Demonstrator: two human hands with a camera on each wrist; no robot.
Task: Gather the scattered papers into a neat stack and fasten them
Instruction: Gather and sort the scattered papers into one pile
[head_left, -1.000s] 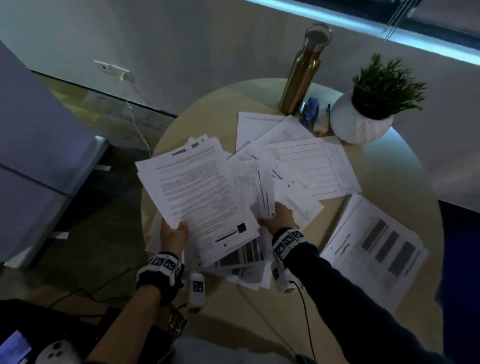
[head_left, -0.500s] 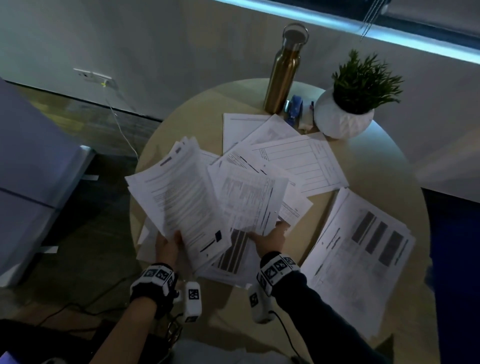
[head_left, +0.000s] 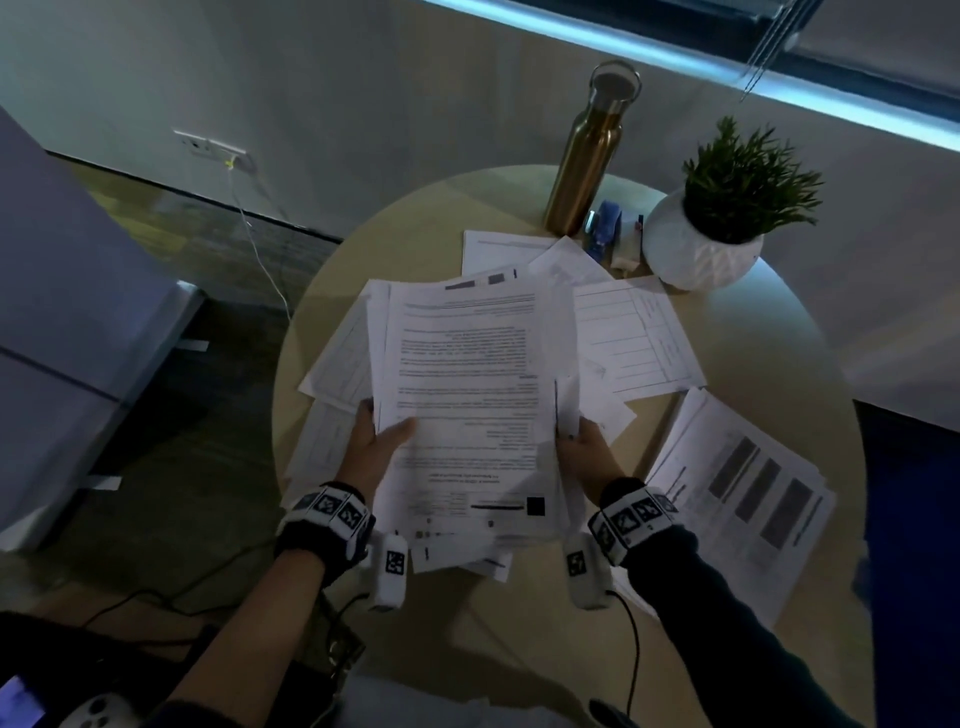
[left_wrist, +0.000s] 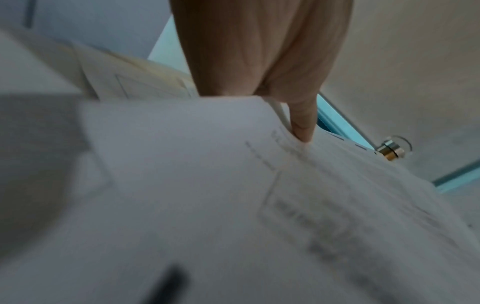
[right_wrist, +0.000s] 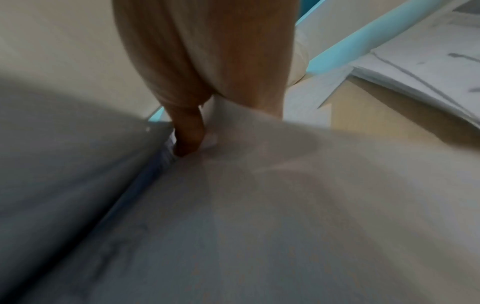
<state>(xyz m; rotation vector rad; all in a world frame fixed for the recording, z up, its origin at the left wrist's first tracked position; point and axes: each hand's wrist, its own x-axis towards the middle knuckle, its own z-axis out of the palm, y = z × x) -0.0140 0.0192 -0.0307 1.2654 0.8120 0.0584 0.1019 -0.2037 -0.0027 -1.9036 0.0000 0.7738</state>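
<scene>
A loose bundle of printed papers (head_left: 467, 395) is held above the round table (head_left: 415, 223) between both hands. My left hand (head_left: 374, 441) grips its left edge, thumb on the top sheet; the left wrist view shows the thumb (left_wrist: 301, 127) pressing the papers (left_wrist: 233, 185). My right hand (head_left: 582, 447) grips the right edge, and in the right wrist view a finger (right_wrist: 188, 135) pinches the sheets (right_wrist: 259, 205). More sheets (head_left: 634, 338) lie scattered on the table behind the bundle. A separate pile with dark bars (head_left: 743, 493) lies at the right. A blue stapler (head_left: 605, 226) stands by the bottle.
A gold metal bottle (head_left: 587, 166) and a white pot with a green plant (head_left: 711, 244) stand at the table's far side. A few sheets (head_left: 332, 364) stick out over the table's left edge. A cable runs down from a wall socket (head_left: 208, 148) at the left.
The left-hand sheaf and the right-hand sheets have come together into one bundle, now squared up in front of me and held at both sides.
</scene>
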